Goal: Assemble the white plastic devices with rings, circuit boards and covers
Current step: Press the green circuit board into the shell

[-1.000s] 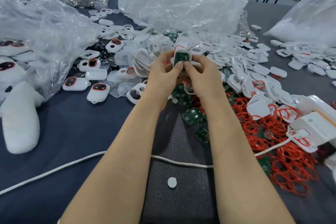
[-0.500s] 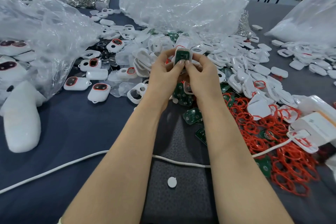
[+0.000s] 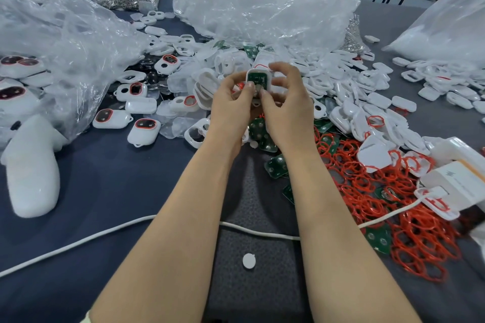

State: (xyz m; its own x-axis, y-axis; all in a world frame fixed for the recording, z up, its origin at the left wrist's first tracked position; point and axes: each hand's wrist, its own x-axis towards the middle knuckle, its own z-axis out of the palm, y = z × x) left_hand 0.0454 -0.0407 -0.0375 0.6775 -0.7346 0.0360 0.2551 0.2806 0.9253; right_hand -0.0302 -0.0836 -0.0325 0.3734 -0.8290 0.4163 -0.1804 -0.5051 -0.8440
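Two hands grip one white shell (image 3: pixel 258 71): left hand (image 3: pixel 231 110) at its 9 o'clock edge, right hand (image 3: pixel 288 113) at 3, thumbs on green circuit board (image 3: pixel 258 78) seated inside. Shell long axis runs 12–6. Loose white parts (image 3: pixel 341 81) at 2 o'clock, nearer right hand.

Rings (image 3: pixel 388 207) heaped at right, assembled devices (image 3: pixel 143 132) lying at left, shells (image 3: pixel 351 92) piled behind circuit boards (image 3: pixel 275 166), cable (image 3: pixel 78 242) crossing in front of them all

Light: bright, even, soft, from overhead
Shadows: faint and soft-edged on the table (image 3: pixel 105 191)
Glare: white sheen across the clear plastic bags (image 3: pixel 262 13)
Blur: slight smear on the red rings (image 3: pixel 420 257), lower right
Distortion: wide-angle bending toward the edges
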